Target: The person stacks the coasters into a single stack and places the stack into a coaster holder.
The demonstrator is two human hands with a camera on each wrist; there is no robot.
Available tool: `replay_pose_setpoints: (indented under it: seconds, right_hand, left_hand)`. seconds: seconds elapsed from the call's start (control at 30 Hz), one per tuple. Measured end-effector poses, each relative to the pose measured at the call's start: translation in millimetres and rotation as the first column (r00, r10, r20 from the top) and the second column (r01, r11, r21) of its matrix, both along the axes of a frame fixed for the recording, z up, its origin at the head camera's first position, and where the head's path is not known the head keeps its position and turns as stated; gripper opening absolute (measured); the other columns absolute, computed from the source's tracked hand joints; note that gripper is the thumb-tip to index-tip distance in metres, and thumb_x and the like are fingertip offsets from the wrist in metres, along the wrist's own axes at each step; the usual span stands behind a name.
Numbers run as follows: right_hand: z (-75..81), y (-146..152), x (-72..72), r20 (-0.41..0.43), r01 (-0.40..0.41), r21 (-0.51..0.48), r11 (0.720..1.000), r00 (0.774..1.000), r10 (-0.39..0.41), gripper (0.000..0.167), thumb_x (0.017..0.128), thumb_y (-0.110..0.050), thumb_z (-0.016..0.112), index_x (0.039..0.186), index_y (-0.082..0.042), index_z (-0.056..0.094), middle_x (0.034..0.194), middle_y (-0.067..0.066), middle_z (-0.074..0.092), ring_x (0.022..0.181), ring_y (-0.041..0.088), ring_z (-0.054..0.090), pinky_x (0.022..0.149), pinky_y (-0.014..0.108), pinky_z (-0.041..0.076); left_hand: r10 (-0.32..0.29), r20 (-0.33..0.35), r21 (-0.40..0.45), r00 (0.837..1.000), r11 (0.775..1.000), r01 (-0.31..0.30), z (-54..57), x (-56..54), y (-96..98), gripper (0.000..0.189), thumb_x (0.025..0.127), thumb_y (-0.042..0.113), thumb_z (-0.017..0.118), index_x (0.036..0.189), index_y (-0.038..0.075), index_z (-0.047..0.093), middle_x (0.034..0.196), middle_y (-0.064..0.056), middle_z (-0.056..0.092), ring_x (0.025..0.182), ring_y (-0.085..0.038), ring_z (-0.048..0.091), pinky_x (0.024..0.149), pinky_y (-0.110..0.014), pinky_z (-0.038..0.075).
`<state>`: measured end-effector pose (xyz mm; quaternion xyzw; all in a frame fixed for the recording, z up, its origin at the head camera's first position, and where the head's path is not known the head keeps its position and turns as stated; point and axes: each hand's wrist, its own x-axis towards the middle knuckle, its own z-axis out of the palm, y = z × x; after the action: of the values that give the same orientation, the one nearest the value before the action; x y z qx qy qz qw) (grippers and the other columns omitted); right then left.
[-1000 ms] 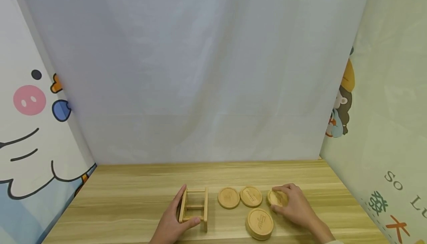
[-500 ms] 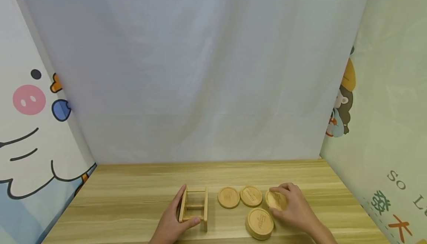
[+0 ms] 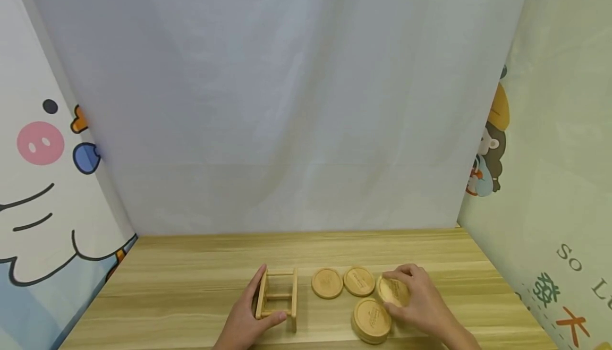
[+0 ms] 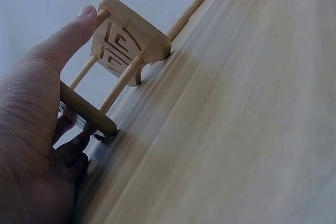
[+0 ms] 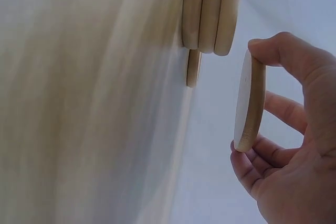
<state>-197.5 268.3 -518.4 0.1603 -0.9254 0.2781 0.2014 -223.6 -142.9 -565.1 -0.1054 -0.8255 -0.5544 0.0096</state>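
My left hand (image 3: 244, 318) holds a small wooden coaster rack (image 3: 294, 299) at its left side, thumb near a rod at the front. In the left wrist view the rack's far end panel (image 4: 123, 40) shows a cut-out pattern, and its feet stand on the table. Between thumb and fingertips, my right hand (image 3: 423, 302) pinches a round wooden coaster (image 3: 393, 290) by its edge. The right wrist view shows this coaster (image 5: 251, 103) raised off the table, its pale underside partly visible. Close by its lower left is a stack of coasters (image 3: 371, 319) with engraved lettering on top.
Two single coasters lie flat side by side between rack and right hand: a left one (image 3: 327, 283) and a right one (image 3: 359, 281). Behind the wooden table (image 3: 191, 265) hangs a pale curtain (image 3: 296, 127). Printed cartoon panels flank both sides.
My right hand has moved the coaster slightly left, closer to the stack. The left hand and the rack have stayed in place.
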Motion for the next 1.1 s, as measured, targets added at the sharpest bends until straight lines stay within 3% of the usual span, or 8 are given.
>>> replay_pose_setpoints:
  seconds: [0.6,0.87,1.1]
  right_hand:
    - [-4.0,-11,10.0,-0.032,-0.08,0.011,0.997,0.996,0.081,0.054,0.073,-0.02,0.101,0.124,-0.016,0.083,0.121,-0.006,0.062,0.109,0.02,0.06,0.087,0.04,0.056]
    - [-1.6,-13,13.8,0.043,-0.133,0.022,0.991,0.99,0.132,0.052,0.082,-0.024,0.098,0.13,-0.014,0.081,0.124,-0.003,0.06,0.109,0.02,0.057,0.083,0.038,0.056]
    - [-3.8,-17,14.0,0.005,-0.19,0.047,0.981,0.982,0.19,0.052,0.081,-0.028,0.099,0.129,-0.017,0.081,0.123,-0.003,0.059,0.109,0.017,0.054,0.084,0.037,0.055]
  left_hand:
    - [0.006,0.001,-0.029,1.0,1.0,-0.006,1.8,0.2,-1.1,0.112,0.09,0.04,0.094,0.179,0.023,0.028,0.174,-0.023,0.041,0.154,-0.058,0.043,0.113,-0.082,0.041]
    - [-0.019,0.018,0.04,1.0,0.999,0.018,0.0,-2.9,-0.1,0.111,0.092,0.035,0.094,0.179,0.019,0.027,0.174,-0.022,0.04,0.152,-0.048,0.049,0.116,-0.065,0.048]
    - [-0.018,0.013,0.039,1.0,0.999,0.017,-0.9,-3.1,-0.7,0.111,0.091,0.035,0.094,0.179,0.019,0.027,0.174,-0.022,0.041,0.151,-0.047,0.05,0.116,-0.064,0.049]
